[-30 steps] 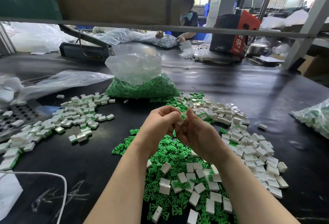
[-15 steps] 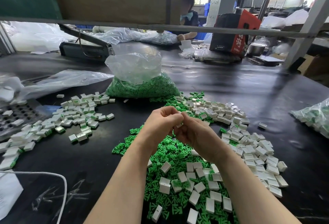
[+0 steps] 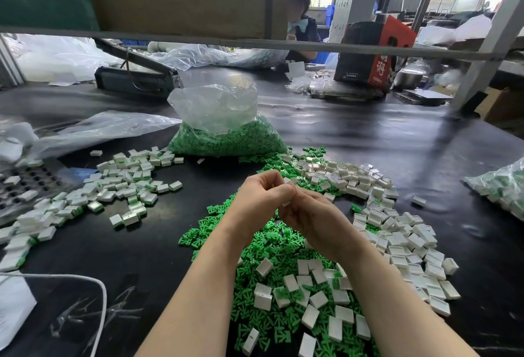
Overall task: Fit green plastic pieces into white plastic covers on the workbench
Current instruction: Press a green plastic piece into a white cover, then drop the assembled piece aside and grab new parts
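Note:
My left hand (image 3: pixel 262 197) and my right hand (image 3: pixel 310 214) are pressed together above the black workbench (image 3: pixel 382 141), fingers curled round one small white cover (image 3: pixel 287 203), of which only a sliver shows between them. No green part of it is visible. Beneath my wrists lies a heap of loose green pieces (image 3: pixel 272 246) mixed with white covers (image 3: pixel 263 267). More empty white covers (image 3: pixel 397 231) spread to the right. A pile of covers with green inside (image 3: pixel 124 186) lies to the left.
A clear bag of green pieces (image 3: pixel 224 135) stands behind my hands. Another bag of parts (image 3: pixel 502 186) lies at the right edge. A perforated metal tray (image 3: pixel 25 183) and plastic sheeting (image 3: pixel 93 132) are at the left. Another person (image 3: pixel 300 16) works across the bench beside a red-black box (image 3: pixel 374 53).
The green piece seen between my fingertips a second ago is no longer visible. My hands have closed tighter together round the cover and stayed in the same place.

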Demonstrator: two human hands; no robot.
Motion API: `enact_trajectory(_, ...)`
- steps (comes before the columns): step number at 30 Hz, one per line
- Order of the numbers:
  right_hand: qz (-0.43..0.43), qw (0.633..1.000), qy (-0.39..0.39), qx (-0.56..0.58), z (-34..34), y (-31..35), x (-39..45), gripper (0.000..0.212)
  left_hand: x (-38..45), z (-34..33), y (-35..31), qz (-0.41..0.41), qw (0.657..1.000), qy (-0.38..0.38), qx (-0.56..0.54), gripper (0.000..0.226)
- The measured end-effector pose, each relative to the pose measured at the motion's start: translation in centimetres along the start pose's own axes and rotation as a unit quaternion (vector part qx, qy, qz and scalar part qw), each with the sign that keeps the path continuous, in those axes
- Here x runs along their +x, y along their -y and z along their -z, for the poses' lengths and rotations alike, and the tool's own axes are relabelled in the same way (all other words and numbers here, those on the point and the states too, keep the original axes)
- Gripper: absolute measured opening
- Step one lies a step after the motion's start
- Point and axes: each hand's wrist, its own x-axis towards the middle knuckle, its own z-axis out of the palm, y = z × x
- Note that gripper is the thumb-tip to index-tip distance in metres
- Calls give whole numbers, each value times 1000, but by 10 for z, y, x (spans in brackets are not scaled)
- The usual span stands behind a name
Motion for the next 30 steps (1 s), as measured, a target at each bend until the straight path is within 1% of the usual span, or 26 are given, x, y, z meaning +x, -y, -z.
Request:
enact_trajectory(7, 3, 1000, 4, -9, 0, -3, 0, 28, -1, 1, -1, 6, 1000, 12, -19, 15)
enact_trajectory(11, 5, 1000, 4, -31, -3, -1, 3, 41, -1, 4, -2, 20, 999, 9, -31, 10)
enact_trajectory(13, 14, 997, -4, -76, -5, 0, 4, 43, -2, 5, -3, 36, 998, 12, -50, 11)
enact_trajectory(15, 25, 989, -29, -144, -5, 3, 4, 51, -1, 7, -3, 50, 997, -1, -64, 14)
enact_trajectory(17, 36, 972, -77, -217, -4, 7, 4, 54, 0, 15, 0, 69, 993, -50, -77, 19)
enact_trajectory(18, 43, 962, -103, -250, -1, 8, 4, 54, 1, 22, 3, 86, 988, -87, -96, 16)
enact_trajectory(20, 52, 943, -150, -294, 6, 11, 3, 46, 3, 38, 7, 135, 961, -173, -169, 10)
enact_trajectory(23, 54, 915, -215, -337, 19, 15, 0, 29, 3, 65, 15, 196, 883, -290, -312, 16)
enact_trajectory(25, 44, 879, -253, -401, 29, 17, -2, 25, 3, 82, 20, 210, 833, -331, -391, 21)
enact_trajectory(28, 2, 812, -290, -506, 44, 16, -5, 18, 1, 101, 25, 198, 757, -369, -502, 22)
enact_trajectory(29, -15, 794, -296, -531, 47, 17, -6, 13, 0, 104, 25, 190, 735, -377, -531, 20)
enact_trajectory(30, -31, 778, -299, -552, 49, 17, -7, 8, 0, 107, 26, 180, 720, -384, -550, 19)
